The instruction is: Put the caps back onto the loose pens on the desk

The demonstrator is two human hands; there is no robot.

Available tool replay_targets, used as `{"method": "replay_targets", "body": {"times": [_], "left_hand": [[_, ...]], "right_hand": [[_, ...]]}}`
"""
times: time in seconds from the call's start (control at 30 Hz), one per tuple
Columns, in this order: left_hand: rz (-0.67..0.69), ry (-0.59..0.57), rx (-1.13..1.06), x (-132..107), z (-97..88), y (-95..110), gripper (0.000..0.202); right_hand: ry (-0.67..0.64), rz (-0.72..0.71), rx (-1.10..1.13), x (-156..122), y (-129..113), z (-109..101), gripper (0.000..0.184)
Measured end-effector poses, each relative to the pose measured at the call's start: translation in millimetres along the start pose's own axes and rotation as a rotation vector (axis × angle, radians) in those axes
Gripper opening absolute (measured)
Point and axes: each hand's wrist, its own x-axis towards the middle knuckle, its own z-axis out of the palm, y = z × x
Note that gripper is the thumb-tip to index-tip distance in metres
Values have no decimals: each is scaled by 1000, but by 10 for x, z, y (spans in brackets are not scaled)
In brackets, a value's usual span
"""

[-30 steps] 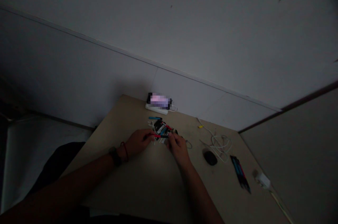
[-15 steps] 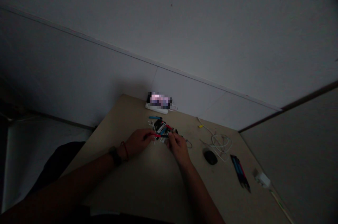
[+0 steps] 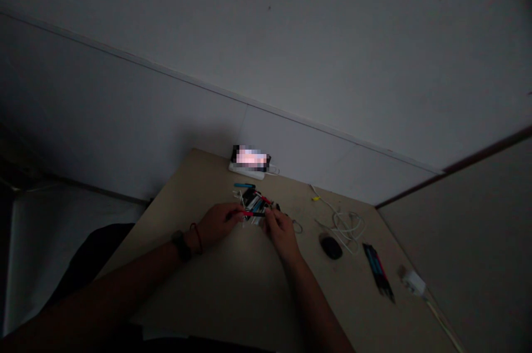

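Observation:
My left hand (image 3: 218, 223) and my right hand (image 3: 282, 235) are close together above a beige table (image 3: 199, 281). A thin red-and-black rod (image 3: 252, 214) runs between them, gripped by the left fingers and reaching under the right fingertips. Just beyond it sits a tangled cluster of small dark, blue and white parts with wires (image 3: 253, 203), partly hidden by my hands. The dim light hides the fine detail. A blue-handled tool (image 3: 244, 185) lies just past the cluster.
A white power strip (image 3: 245, 172) with a blurred phone (image 3: 251, 158) on it stands at the table's far edge against the wall. To the right lie white cables (image 3: 344, 227), a black computer mouse (image 3: 331, 247), a dark pack of pens (image 3: 377, 272) and a white plug (image 3: 414, 283).
Both hands stay almost where they were. The view has shifted only slightly, and the blurred phone screen looks brighter.

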Motion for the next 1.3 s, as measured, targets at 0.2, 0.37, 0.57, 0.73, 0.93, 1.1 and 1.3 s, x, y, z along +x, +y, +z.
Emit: {"method": "replay_targets", "body": {"times": [0.2, 0.37, 0.57, 0.73, 0.93, 1.1, 1.3], "left_hand": [[-6, 11, 2, -3, 2, 7, 27], [-1, 14, -6, -4, 0, 16, 27], [-4, 8, 4, 1, 2, 8, 27], [2, 4, 5, 5, 0, 6, 28], [1, 14, 3, 2, 2, -4, 27], [-6, -1, -13, 6, 4, -15, 27], [31, 55, -67, 6, 12, -20, 24]], "right_hand": [[-8, 0, 12, 3, 9, 3, 55], [-14, -12, 6, 9, 43, 1, 55], [-7, -2, -7, 14, 64, 4, 55], [-4, -9, -25, 14, 69, 5, 56], [2, -15, -21, 5, 16, 0, 56], [10, -14, -20, 5, -17, -6, 55], [1, -7, 17, 8, -4, -19, 59]]}}
